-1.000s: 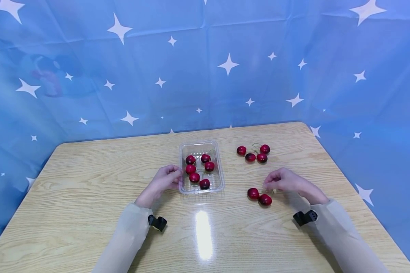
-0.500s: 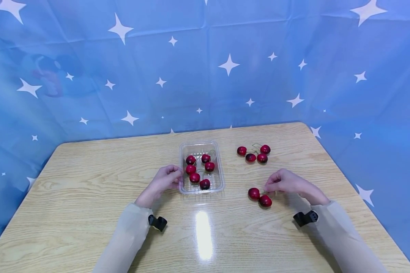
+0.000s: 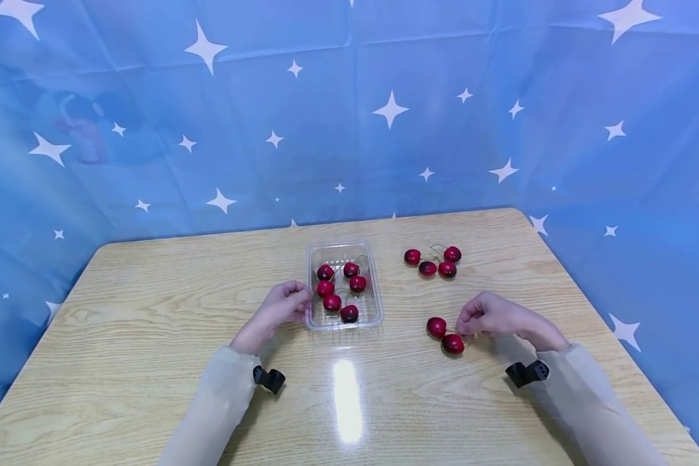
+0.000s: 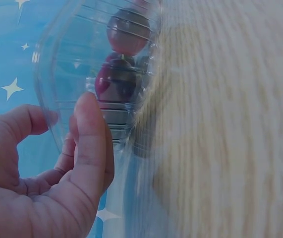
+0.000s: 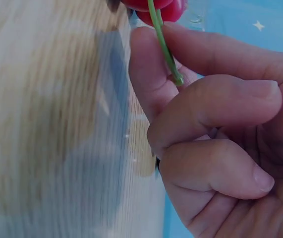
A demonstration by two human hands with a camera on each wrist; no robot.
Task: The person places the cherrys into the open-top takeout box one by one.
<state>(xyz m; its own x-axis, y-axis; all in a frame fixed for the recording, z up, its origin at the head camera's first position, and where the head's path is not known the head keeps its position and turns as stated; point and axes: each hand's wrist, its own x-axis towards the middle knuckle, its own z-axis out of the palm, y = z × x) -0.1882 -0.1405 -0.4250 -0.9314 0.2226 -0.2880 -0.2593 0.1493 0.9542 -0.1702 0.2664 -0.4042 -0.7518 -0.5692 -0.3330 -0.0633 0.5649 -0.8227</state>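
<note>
My left hand holds the left rim of a clear plastic box between thumb and fingers. Inside the box lie several dark red cherries, seen through its ribbed wall in the left wrist view. To the right, a pair of cherries sits by the fingertips of my right hand. In the right wrist view, thumb and forefinger pinch their green stem, while the other fingers curl toward the palm. The cherries themselves are mostly cut off at that view's top.
Farther back on the right, several more cherries with thin stems lie on the wooden table. A blue cloth with white stars hangs behind the table. Black bands with cameras sit on both wrists.
My right hand has shifted slightly right, and the pair of cherries has turned a little with it, the left one moving right. My left hand and the box have stayed in place.
</note>
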